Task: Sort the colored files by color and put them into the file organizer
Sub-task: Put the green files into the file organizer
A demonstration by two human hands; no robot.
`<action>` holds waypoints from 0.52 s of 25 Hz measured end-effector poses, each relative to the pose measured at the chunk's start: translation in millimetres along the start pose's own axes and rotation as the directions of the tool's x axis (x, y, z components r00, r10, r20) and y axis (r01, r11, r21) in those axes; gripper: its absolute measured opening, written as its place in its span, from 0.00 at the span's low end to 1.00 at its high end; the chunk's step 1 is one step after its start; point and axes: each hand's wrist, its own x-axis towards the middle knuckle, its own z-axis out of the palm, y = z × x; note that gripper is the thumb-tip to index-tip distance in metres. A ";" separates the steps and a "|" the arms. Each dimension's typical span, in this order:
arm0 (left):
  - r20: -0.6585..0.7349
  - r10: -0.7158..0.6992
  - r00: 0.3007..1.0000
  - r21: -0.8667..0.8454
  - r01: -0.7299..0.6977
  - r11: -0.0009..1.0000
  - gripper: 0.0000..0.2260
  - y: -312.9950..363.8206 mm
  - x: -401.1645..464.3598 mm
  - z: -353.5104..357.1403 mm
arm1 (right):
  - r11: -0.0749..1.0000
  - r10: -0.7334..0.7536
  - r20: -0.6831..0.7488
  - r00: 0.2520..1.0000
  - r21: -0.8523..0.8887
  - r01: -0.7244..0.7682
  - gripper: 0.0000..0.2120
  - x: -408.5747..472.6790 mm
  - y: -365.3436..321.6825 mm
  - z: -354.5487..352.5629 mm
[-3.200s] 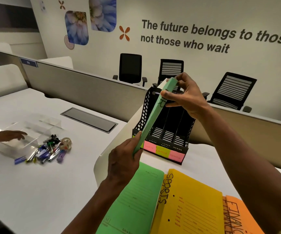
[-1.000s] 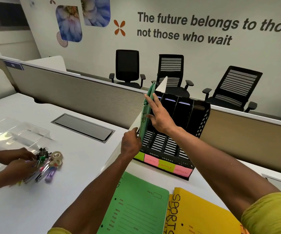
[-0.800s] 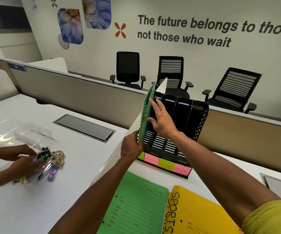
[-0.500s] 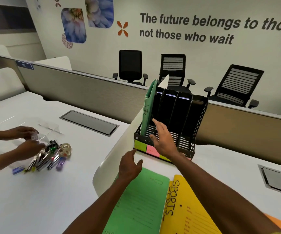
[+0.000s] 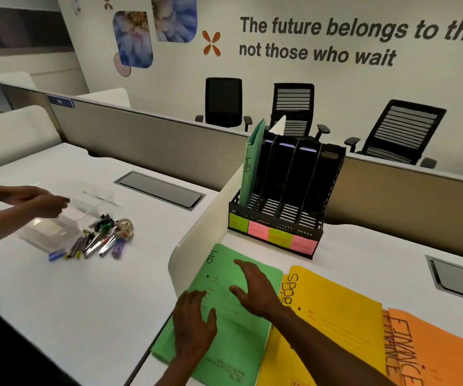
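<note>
Both our hands lie flat on the green file [image 5: 224, 310], fingers spread, nothing pinched yet. The left hand [image 5: 194, 327] rests on the file's near left part; the right hand [image 5: 255, 291] rests just ahead of it and to the right, fingertips toward the file's far edge.

The file is under both grips, flat on the worktop [image 5: 363, 254]. To the right of the right hand lies the yellow file [image 5: 333, 316], its left edge touching or slightly overlapped by the green one; we cannot tell which. Beyond that sits the orange file [image 5: 441, 349]. Ahead of the grips stands the file organizer [image 5: 286, 190], with one green file upright in its leftmost slot [image 5: 252, 162]; the other slots look bare.

Handling, as we judge it: thin card, light, floppy when lifted by one corner, smooth enough to slide on the worktop. Best to hook a thumb under the left long edge, which looks free, and pinch there. Then support the opposite edge with the other hand so it stands stiff for the leftmost slot.
</note>
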 end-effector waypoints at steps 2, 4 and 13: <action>-0.029 -0.071 0.997 0.086 0.073 0.994 0.21 -14.0 -7.1 -10.4 | 1.000 0.003 0.051 0.999 -0.019 -0.002 0.35 -11.5 -1.5 18.3; 0.016 -0.220 0.975 0.146 0.215 0.966 0.25 -23.2 -12.9 -20.7 | 0.999 0.015 0.112 0.994 -0.039 -0.011 0.37 -18.8 -4.1 31.1; 0.157 -0.342 0.927 0.197 0.310 0.930 0.30 -28.1 -9.0 -38.6 | 0.994 0.033 0.267 0.963 -0.106 -0.004 0.40 -24.7 -12.2 53.3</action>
